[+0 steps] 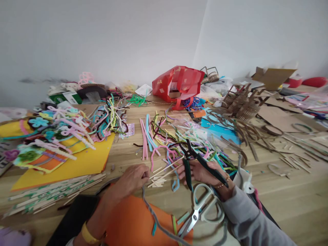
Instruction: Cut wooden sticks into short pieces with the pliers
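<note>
My left hand [136, 176] is closed, its fingertips pinched at the near end of a thin wooden stick [166, 168], though the grip itself is partly hidden. In my right hand [198, 171] are wire strippers [190, 155] with dark green handles, their jaws apart and pointing up and away. Between the hands lies a small pile of short cut sticks [157, 182]. White-handled scissors [196, 213] rest just below my right hand, over the edge of an orange sheet [138, 220]. A grey fuzzy strand [156, 218] runs down from beside my left hand.
Loose coloured pipe cleaners [169, 136] spread beyond my hands. Pipe-cleaner flowers [51, 133] and a yellow sheet [77, 162] lie left, with wrapped sticks [56, 191] nearer. A red bag [176, 83] stands at the back; brown woven baskets [241, 102] and strips [246, 133] are right.
</note>
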Available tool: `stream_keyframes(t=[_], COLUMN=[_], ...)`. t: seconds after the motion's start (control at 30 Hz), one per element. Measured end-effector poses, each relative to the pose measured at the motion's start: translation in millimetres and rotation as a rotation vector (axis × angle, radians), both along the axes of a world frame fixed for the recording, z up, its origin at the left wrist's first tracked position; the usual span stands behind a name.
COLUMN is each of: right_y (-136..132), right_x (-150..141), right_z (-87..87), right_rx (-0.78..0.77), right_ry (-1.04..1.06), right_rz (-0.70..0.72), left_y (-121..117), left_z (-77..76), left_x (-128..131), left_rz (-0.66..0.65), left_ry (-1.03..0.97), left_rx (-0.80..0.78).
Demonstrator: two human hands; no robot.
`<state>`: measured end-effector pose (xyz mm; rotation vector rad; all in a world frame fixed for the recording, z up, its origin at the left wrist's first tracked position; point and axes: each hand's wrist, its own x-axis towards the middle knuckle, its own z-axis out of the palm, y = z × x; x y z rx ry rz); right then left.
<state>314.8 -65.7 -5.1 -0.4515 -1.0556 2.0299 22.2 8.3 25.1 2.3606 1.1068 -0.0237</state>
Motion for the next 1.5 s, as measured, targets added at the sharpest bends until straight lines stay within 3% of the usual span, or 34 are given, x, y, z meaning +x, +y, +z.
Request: stream_keyframes(t=[0.3, 0.57, 1.0, 1.13, 1.27, 1.37, 1.5], right_y=[0, 0, 0, 0, 0, 0, -2], right_x=[-2, 1, 2, 1, 0, 1, -3], right_z=[0.7, -3.0, -4.8, -4.2, -2.8, -0.4, 6.3], right_rx=[-0.011, -0.015, -0.017, -0.009, -0.015, -0.04, -0.04], right_ry=[0.033, 0.028, 0.028, 0.035, 0.04, 0.057, 0.072], right_rz=[-0.008, -0.003, 0.009, 0.011, 0.004, -0.002, -0.006], left_y=[9, 3, 6, 4, 6, 11, 9], left_z=[-6.3, -24.4, -35.3, -30.9, -18.6, -11.1, -7.8], left_x=[11, 28, 29, 31, 27, 18, 10], left_rz=[0.11, 0.096, 0.042, 0.065, 0.218, 0.262, 0.367], left_ry=[-0.076, -0.106, -0.058, -0.094, -0.227, -0.285, -0.646], left_rx=[0.088, 0.147, 0.218, 0.225, 0.082, -0.05, -0.613])
